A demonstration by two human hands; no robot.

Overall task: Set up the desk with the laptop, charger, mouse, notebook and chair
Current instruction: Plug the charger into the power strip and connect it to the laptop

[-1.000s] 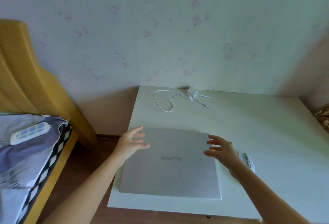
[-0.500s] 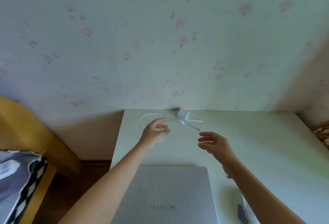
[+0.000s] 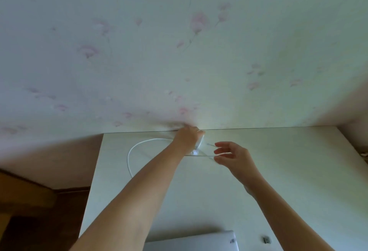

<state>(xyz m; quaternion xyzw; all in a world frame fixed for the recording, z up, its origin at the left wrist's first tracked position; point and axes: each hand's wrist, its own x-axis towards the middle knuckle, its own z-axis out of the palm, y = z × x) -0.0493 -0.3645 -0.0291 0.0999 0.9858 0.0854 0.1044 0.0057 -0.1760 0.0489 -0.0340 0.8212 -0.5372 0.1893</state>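
Brown wooden floor [image 3: 29, 211] at far left, below the pale floral-papered wall [image 3: 179, 51]. Pale, faintly grained counter [image 3: 288, 181], its back edge against that wall. Thin white charger cable [image 3: 130, 155], looped on the counter's rear left portion, running right toward the adapter. Left hand [image 3: 186, 137], at the counter's back edge, fingers curled around the small white charger block [image 3: 200, 143], which is mostly covered; grip appears closed on it. Right hand [image 3: 233, 157], just right of the block, thumb and forefinger pinching a thin strand of the same cable, other fingers loose. Closed silver-grey laptop [image 3: 199, 240], flat at the near edge, well apart from both hands. Small dark object [image 3: 266, 239], right of the laptop, too small to identify. Mouse, notebook and chair not visible. Risk, by judgement: the loop may snag or knot if the block is lifted before the slack is gathered; a sharp pull on the pinched strand could strain the cable at its joint or drag the trailing loop off the counter's left edge.
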